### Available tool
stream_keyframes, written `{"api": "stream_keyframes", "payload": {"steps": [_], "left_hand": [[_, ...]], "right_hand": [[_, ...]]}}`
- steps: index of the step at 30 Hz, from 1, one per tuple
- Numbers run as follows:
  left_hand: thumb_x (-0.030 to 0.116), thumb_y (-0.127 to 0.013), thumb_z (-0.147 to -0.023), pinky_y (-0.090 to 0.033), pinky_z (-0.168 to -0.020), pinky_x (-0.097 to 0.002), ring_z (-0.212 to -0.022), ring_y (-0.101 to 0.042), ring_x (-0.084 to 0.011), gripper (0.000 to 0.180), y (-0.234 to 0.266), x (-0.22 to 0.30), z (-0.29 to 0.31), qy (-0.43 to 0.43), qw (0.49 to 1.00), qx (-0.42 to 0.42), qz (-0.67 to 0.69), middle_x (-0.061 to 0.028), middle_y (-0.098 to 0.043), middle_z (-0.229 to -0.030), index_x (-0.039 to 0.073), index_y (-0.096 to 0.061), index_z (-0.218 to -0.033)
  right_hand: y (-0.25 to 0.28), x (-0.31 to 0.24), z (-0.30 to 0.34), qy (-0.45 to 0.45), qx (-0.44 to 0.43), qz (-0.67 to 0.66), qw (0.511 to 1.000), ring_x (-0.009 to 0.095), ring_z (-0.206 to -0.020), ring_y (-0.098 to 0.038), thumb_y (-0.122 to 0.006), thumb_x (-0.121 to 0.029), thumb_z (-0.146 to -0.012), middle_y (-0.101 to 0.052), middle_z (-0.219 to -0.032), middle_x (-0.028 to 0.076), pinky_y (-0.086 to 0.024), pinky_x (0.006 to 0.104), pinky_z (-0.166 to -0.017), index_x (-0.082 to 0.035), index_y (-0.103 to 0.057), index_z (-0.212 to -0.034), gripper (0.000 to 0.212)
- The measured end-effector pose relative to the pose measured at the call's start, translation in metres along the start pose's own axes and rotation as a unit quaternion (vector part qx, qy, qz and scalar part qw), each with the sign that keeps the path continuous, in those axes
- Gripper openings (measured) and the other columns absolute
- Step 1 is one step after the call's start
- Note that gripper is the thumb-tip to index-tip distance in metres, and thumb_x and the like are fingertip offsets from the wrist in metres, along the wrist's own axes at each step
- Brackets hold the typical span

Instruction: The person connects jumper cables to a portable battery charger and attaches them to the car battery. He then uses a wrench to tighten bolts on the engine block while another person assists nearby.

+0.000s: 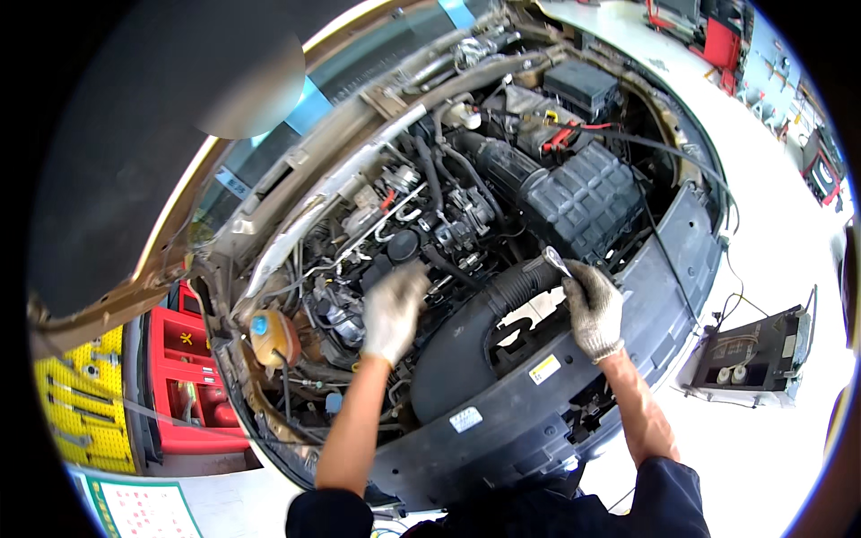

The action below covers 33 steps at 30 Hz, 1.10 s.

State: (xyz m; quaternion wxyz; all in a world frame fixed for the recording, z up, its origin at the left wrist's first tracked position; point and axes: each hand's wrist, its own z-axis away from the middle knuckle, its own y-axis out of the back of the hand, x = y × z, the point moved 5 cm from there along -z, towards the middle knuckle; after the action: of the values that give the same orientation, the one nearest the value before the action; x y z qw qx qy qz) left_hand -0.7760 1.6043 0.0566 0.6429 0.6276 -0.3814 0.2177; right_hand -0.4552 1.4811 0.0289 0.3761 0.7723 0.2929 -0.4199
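Mid-way through work on the ribbed black intake hose point(502, 291) at centre, the gloved right hand point(594, 309) is clamped round its right end, while the blurred left hand point(393, 309) – grip unreadable – hovers left, so the next move likely calls for steadying.

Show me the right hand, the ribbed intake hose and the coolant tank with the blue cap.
right hand point(594, 309), head view, back of the glove.
ribbed intake hose point(516, 285), head view, ribbed middle.
coolant tank point(273, 339), head view, amber side wall.
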Motion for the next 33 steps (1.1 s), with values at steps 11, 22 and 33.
{"api": "stream_keyframes", "payload": {"steps": [11,22,33], "left_hand": [[-0.008,-0.054,-0.094,-0.056,-0.076,-0.0437,-0.080,-0.072,-0.0336,0.027,-0.076,0.130,0.341,-0.200,0.915,-0.345,0.056,-0.0171,-0.073,-0.091,0.001,-0.069,-0.114],[-0.003,-0.065,-0.090,-0.055,-0.069,-0.0378,-0.076,-0.071,-0.0268,0.025,-0.185,0.184,0.665,-0.528,0.570,-0.618,0.124,-0.0130,-0.071,-0.087,0.003,-0.069,-0.113],[0.013,-0.070,-0.101,-0.054,-0.063,-0.0292,-0.068,-0.064,-0.0124,0.020,-0.267,0.163,0.738,-0.314,0.704,-0.637,0.023,-0.0060,-0.068,-0.085,0.002,-0.071,-0.117]], "right_hand": [[0.135,-0.167,0.340,-0.237,-0.202,-0.120,0.943,0.032,-0.084,-0.070,-0.061,-0.032,-0.104,-0.071,-0.091,0.020,-0.056,0.0423,-0.079,0.000,-0.069,-0.113,0.035],[0.223,-0.207,0.742,-0.448,0.318,-0.266,0.792,0.008,-0.054,-0.054,-0.066,-0.056,-0.096,-0.062,-0.069,0.000,-0.044,0.0264,-0.047,-0.005,-0.071,-0.082,0.053],[0.420,-0.092,0.988,-0.343,0.762,-0.247,0.491,0.010,-0.046,-0.043,-0.050,-0.040,-0.109,-0.052,-0.067,-0.005,-0.035,0.0282,-0.042,-0.012,-0.059,-0.102,0.031]]}}
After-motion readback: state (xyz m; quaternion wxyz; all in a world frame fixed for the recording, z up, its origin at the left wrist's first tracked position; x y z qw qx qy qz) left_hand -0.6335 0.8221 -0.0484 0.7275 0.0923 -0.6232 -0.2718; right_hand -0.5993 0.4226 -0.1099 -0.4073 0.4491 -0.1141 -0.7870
